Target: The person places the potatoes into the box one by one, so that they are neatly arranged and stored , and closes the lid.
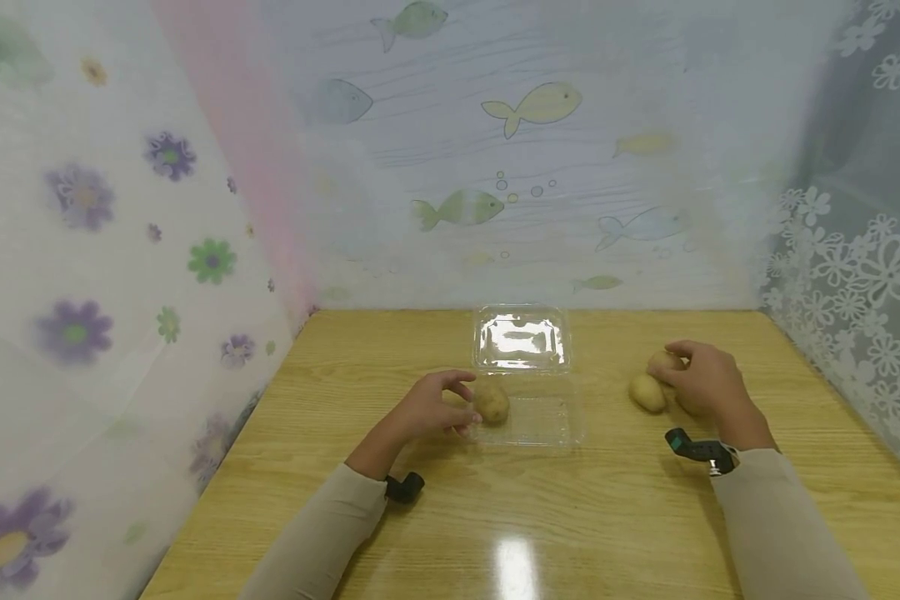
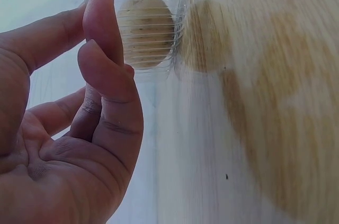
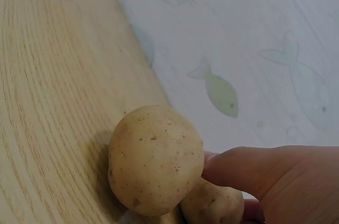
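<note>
A clear plastic clamshell box lies opened on the table, its lid folded back. One potato sits in its left end and shows through the ribbed wall in the left wrist view. My left hand is at that end, thumb and fingers apart, fingertips right at the box's side. On the right, my right hand grips a potato between thumb and fingers. Another potato lies just in front of it, large in the right wrist view. A third is partly hidden under the hand.
The wooden table ends at a sheet with printed fish behind. A flowered sheet hangs on the left and a lacy, see-through one on the right. Black wrist cameras are worn on both wrists.
</note>
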Motion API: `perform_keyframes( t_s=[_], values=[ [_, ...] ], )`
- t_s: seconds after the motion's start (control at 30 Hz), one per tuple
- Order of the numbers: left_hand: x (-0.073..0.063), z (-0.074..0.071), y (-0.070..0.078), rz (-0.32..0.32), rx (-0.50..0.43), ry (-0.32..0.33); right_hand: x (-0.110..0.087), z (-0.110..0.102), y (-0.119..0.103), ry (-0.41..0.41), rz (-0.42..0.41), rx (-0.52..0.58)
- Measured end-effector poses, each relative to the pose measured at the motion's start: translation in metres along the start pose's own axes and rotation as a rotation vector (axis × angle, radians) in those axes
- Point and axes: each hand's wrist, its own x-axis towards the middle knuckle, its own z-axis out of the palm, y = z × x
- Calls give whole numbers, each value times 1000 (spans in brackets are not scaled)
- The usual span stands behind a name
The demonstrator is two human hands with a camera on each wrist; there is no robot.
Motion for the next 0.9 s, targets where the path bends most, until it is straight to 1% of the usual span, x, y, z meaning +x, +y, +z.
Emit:
perform_keyframes(
  t_s=[0.27,0.67,0.9],
  values=[
    [1,0,-2,10,-3,-5,0,0,0,0,-4,-22],
    [1,0,-2,1,-3,-10,-1,1,-1,17,-17,-36],
    [2,0,-2,-5,-5,-7,-2,2,-1,30,-20,-26]
  ],
)
